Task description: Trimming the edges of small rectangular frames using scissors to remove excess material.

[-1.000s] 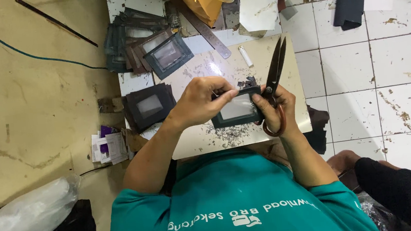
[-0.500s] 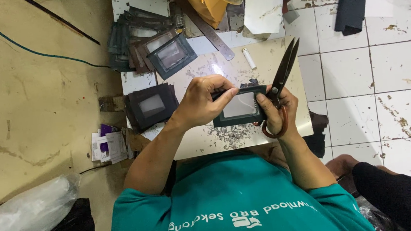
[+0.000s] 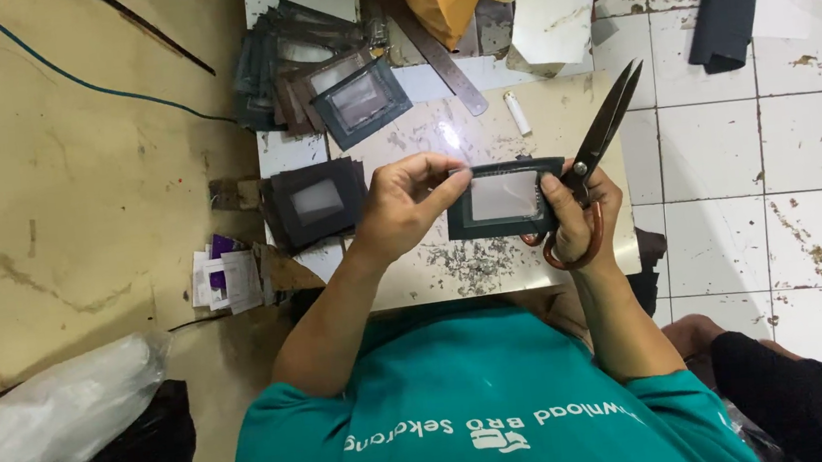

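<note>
Head view, looking straight down: a bare tan concrete floor (image 3: 76, 193) on the left, stained and scuffed, with a thin blue cable (image 3: 85, 83) curving across it; on the right, white glazed tiles (image 3: 775, 146) with grimy grout lines. Between them sits a pale, glossy work board (image 3: 415, 271), speckled with dark trimmings near its front edge.

The left hand (image 3: 409, 206) is pinched closed, thumb and fingertips clamped on the left edge of a dark rectangular frame piece with a clear plastic window (image 3: 503, 197), held flat just above the middle of the board. The right hand (image 3: 581, 220) grips that piece's right edge with the thumb on top, and the same hand is curled through the reddish-brown loop handles of a pair of large black scissors (image 3: 602, 132), whose long, slim blades stand slightly parted and point up and away.

Just left of the left hand lies a neat stack of matching dark windowed pieces (image 3: 316, 202). Farther back, a looser fanned pile of them (image 3: 315, 69), edges ragged. A flat metal ruler (image 3: 435, 58) lies diagonally beside it, and a small white lighter (image 3: 517, 112) rests near the scissor tips. Bottom left, a crinkled clear plastic bag (image 3: 48, 427) bulges over something black. The person wears a teal shirt (image 3: 478, 405).
</note>
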